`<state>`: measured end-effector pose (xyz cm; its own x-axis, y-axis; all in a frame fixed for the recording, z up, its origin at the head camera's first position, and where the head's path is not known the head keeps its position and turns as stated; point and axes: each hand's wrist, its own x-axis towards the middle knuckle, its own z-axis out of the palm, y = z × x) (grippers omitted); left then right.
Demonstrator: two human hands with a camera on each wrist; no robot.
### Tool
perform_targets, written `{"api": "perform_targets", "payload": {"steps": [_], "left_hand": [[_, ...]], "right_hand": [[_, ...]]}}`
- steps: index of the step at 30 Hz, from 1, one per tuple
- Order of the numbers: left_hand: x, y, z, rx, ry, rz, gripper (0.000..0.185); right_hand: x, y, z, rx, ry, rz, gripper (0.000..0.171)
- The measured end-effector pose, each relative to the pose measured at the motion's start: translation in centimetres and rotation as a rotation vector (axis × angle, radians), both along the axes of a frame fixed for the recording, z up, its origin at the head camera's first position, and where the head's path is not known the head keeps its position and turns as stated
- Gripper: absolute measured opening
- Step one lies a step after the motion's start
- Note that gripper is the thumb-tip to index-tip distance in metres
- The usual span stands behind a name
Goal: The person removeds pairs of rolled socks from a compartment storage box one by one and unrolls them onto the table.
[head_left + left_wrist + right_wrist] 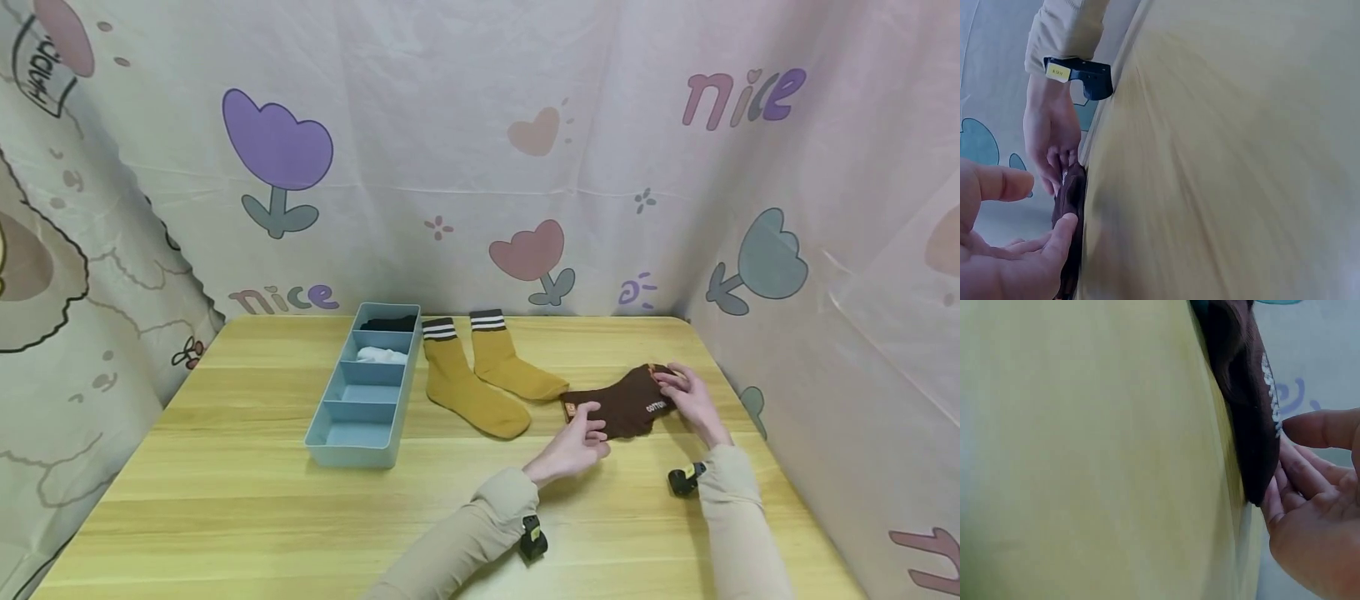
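Observation:
A dark brown sock (618, 410) with white "COTTON" lettering and an orange patch lies flat on the right part of the table. At its right end my right hand (696, 403) pinches the fabric between thumb and fingers; the right wrist view shows the thumb beside the lettering on the sock (1254, 425). My left hand (573, 446) is at the sock's left end. In the left wrist view a fingertip touches the brown cloth (1072, 194), while the thumb stands well apart from the fingers.
Two mustard socks (474, 398) with dark striped cuffs lie left of the brown one. Farther left stands a light blue divided box (405, 408), holding black fabric (390, 323) and white fabric (381, 356) in its rear compartments. A printed curtain (420, 150) hangs behind the wooden table (247, 500).

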<state>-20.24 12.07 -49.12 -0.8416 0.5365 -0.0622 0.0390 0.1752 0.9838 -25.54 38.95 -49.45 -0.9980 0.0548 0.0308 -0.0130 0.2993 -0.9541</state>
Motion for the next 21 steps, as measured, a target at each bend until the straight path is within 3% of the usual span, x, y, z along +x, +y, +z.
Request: {"api": "perform_targets", "payload": {"steps": [7, 11, 17, 21], "left_hand": [[0.1, 1.1, -0.6, -0.062, 0.060, -0.077, 0.066], [-0.2, 1.5, -0.4, -0.114, 0.083, -0.080, 0.065], [-2.4, 1.4, 0.1, -0.103, 0.067, -0.071, 0.065], [-4.3, 1.4, 0.3, -0.076, 0.037, -0.080, 0.070]], "right_hand": [[1.9, 1.9, 0.4, 0.137, -0.028, -0.090, 0.051], [2.7, 2.5, 0.9, 0.234, -0.056, -0.127, 0.050], [3.8, 2.1, 1.9, 0.343, -0.132, -0.150, 0.056], [4.1, 1.7, 2.3, 0.293, -0.162, -0.151, 0.061]]}}
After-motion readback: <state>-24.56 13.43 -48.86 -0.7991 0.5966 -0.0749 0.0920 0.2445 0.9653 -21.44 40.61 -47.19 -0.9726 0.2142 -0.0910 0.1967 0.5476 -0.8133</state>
